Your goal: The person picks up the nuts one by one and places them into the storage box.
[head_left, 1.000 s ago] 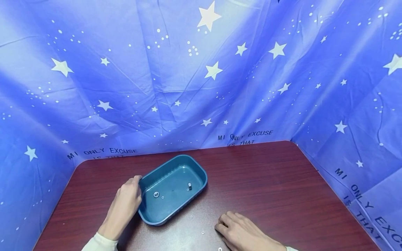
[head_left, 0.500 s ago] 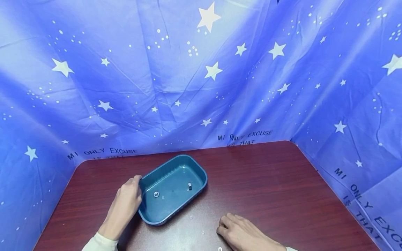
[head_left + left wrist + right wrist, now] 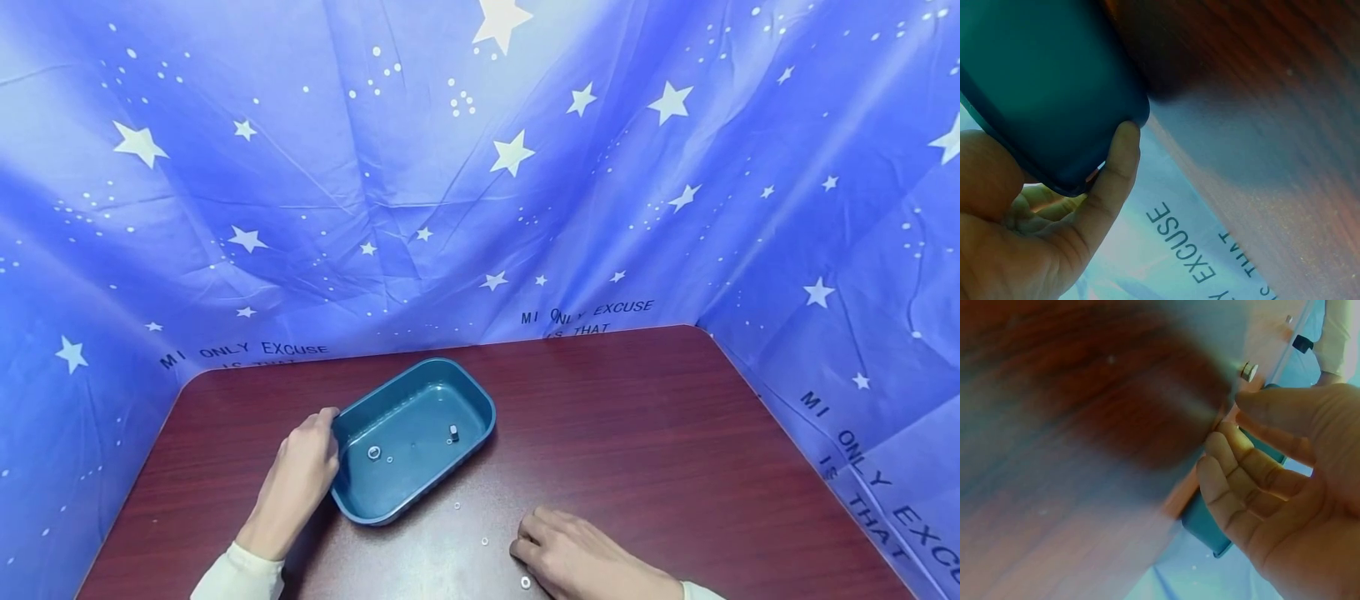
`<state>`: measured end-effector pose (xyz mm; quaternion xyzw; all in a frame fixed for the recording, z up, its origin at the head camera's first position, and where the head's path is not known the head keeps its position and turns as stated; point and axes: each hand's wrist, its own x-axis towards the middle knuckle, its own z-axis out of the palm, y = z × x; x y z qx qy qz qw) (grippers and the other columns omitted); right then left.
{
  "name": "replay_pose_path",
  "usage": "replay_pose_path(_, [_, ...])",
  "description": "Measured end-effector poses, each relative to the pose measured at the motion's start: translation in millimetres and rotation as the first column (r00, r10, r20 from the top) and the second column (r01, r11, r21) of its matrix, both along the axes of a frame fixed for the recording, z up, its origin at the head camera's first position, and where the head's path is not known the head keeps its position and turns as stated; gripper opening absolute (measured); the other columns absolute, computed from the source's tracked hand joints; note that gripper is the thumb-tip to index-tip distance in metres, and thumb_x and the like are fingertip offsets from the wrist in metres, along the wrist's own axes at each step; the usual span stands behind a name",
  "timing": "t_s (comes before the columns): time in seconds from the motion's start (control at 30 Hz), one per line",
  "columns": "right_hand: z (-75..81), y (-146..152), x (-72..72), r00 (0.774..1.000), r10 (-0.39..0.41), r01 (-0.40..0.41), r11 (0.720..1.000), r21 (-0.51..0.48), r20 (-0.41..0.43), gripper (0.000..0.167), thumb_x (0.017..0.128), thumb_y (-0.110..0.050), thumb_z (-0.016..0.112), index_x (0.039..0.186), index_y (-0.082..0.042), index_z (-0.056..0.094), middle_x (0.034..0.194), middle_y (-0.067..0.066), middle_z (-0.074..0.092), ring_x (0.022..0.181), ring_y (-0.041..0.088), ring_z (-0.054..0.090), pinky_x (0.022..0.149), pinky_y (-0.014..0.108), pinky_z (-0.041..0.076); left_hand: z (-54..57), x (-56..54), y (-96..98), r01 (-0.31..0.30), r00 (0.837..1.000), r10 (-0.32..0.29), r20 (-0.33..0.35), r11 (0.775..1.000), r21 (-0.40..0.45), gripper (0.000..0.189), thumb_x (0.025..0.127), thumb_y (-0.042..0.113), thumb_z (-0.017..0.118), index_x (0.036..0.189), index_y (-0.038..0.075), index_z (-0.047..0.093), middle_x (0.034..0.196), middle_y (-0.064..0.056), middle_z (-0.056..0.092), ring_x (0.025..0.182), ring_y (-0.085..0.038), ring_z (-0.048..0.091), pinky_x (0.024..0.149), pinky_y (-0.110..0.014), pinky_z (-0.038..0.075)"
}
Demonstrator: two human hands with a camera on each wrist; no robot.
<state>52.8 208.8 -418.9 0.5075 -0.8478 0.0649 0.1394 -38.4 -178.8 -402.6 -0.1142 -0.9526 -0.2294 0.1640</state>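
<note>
A teal plastic bin (image 3: pixel 412 492) sits at an angle on the table. My left hand (image 3: pixel 300 467) grips its left end; in the left wrist view, one finger (image 3: pixel 1119 165) lies along the bin's wall (image 3: pixel 1054 94). Inside are a metal nut (image 3: pixel 374 452), a dark-sided metal piece (image 3: pixel 453 432) and tiny rings. My right hand (image 3: pixel 573 550) is low over the table to the right, fingers loosely bent, with nothing visible in them. Beside it lies a small nut (image 3: pixel 525 582); the right wrist view has a metal nut (image 3: pixel 1249 372) just beyond the thumb.
Two tiny rings lie between the bin and my right hand, a nearer ring (image 3: pixel 484 542) and a farther ring (image 3: pixel 457 506). The dark red wooden table (image 3: pixel 637 417) is bordered by a blue star-printed cloth (image 3: pixel 420 167) behind and at both sides.
The head view has tilted slightly, so the table and bin appear higher. My right hand shifts slightly right, then back left beside the nut. My left hand keeps its grip on the bin.
</note>
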Motion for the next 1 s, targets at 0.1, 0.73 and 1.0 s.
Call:
replay_pose_path(0.1, [0.5, -0.1, 0.0, 1.000, 0.025, -0.025, 1.000, 0.009, 0.007, 0.035, 0.104, -0.058, 0.068, 0.094, -0.024, 0.067, 0.089, -0.016, 0.049, 0.079, 0.001, 0.038, 0.069, 0.014, 0.032, 0.2, -0.3, 0.1, 0.003, 1.000, -0.003, 0.002, 1.000, -0.001, 0.032, 0.095, -0.012, 0.060, 0.127, -0.013, 0.064, 0.104, -0.027, 0.072, 0.093, -0.044, 0.075, 0.084, -0.061, 0.063])
replay_pose_path(0.73, [0.4, -1.9, 6.7, 0.990, 0.136, -0.139, 0.989, 0.059, 0.044, 0.017, 0.087, -0.023, 0.082, 0.088, -0.030, 0.066, 0.091, -0.017, 0.047, 0.082, -0.005, 0.040, 0.070, 0.004, 0.026, -1.0, 0.8, -0.7, 0.009, 1.000, -0.009, -0.023, 1.000, 0.008, 0.033, 0.094, -0.012, 0.061, 0.127, -0.013, 0.064, 0.103, -0.026, 0.072, 0.094, -0.045, 0.075, 0.083, -0.061, 0.063])
replay_pose_path(1.0, [-1.8, -2.3, 5.5, 0.989, 0.146, -0.146, 0.986, 0.084, 0.012, 0.017, 0.084, -0.023, 0.082, 0.087, -0.031, 0.067, 0.088, -0.017, 0.047, 0.081, -0.004, 0.041, 0.067, 0.005, 0.027, -1.0, 0.2, 0.2, 0.005, 0.999, -0.005, -0.032, 1.000, 0.003, 0.032, 0.094, -0.012, 0.060, 0.125, -0.013, 0.064, 0.101, -0.027, 0.072, 0.093, -0.046, 0.075, 0.082, -0.062, 0.062])
